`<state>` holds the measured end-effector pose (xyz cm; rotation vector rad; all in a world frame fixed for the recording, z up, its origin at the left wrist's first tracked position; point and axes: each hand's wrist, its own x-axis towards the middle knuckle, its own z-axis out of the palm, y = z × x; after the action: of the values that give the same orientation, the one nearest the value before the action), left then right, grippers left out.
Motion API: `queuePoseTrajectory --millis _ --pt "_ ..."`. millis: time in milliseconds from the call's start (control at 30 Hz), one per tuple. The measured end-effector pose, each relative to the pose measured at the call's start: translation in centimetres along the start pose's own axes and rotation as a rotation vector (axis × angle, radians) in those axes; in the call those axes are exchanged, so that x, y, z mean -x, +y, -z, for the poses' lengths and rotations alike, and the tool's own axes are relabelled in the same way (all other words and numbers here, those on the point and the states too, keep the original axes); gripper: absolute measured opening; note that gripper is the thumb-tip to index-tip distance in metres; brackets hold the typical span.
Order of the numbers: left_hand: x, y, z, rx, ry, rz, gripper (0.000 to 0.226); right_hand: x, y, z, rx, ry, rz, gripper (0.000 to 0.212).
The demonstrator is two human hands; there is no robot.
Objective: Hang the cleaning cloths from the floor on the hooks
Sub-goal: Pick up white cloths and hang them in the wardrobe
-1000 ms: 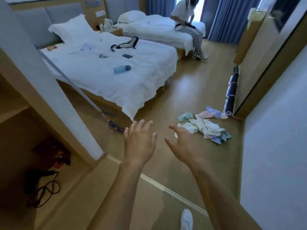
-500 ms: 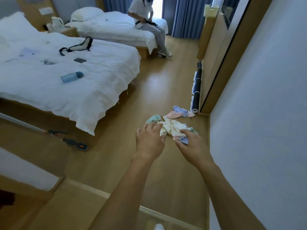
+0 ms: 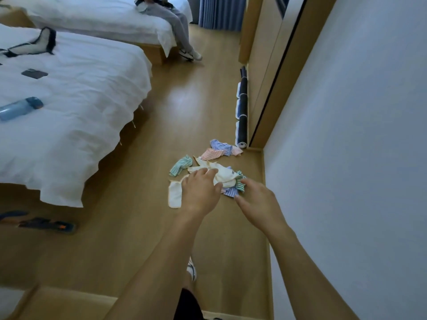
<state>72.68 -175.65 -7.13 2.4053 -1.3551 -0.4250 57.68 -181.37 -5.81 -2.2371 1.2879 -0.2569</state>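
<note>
A loose pile of cleaning cloths lies on the wooden floor near the right wall: cream cloths (image 3: 223,174), a green striped cloth (image 3: 181,165), a pink striped cloth (image 3: 212,154) and a blue striped cloth (image 3: 221,146). One more cream cloth (image 3: 174,195) lies flat at the pile's near left. My left hand (image 3: 200,193) is stretched out over the pile's near edge, fingers relaxed, holding nothing. My right hand (image 3: 257,200) reaches beside it over a striped cloth (image 3: 231,192), thumb apart, also holding nothing. Whether either hand touches the cloths is unclear. No hooks are in view.
A bed with a white duvet (image 3: 76,116) fills the left, with a blue bottle (image 3: 19,107) on it. A rolled dark mat (image 3: 242,112) lies along the right-hand cupboard. A mop head (image 3: 47,224) lies lower left. A person (image 3: 175,21) sits on the far bed.
The view has moved forward and tipped down toward the pile. Both hands have come closer to the cloths and now overlap the pile's near edge.
</note>
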Motion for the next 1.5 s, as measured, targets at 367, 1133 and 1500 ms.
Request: queuePoseTrajectory --millis 367,1133,1500 --pt "-18.3 -6.3 0.4 0.075 -0.125 0.059 0.046 -18.2 -3.7 -2.5 0.044 -0.135 -0.085 0.048" --pt "-35.0 -18.9 -5.5 0.260 -0.208 0.714 0.049 -46.8 -6.2 -13.9 0.121 -0.701 0.117 0.048" --pt "-37.3 -27.9 -17.7 0.447 -0.203 0.932 0.055 -55.3 -2.6 -28.0 0.228 -0.935 0.195 0.045"
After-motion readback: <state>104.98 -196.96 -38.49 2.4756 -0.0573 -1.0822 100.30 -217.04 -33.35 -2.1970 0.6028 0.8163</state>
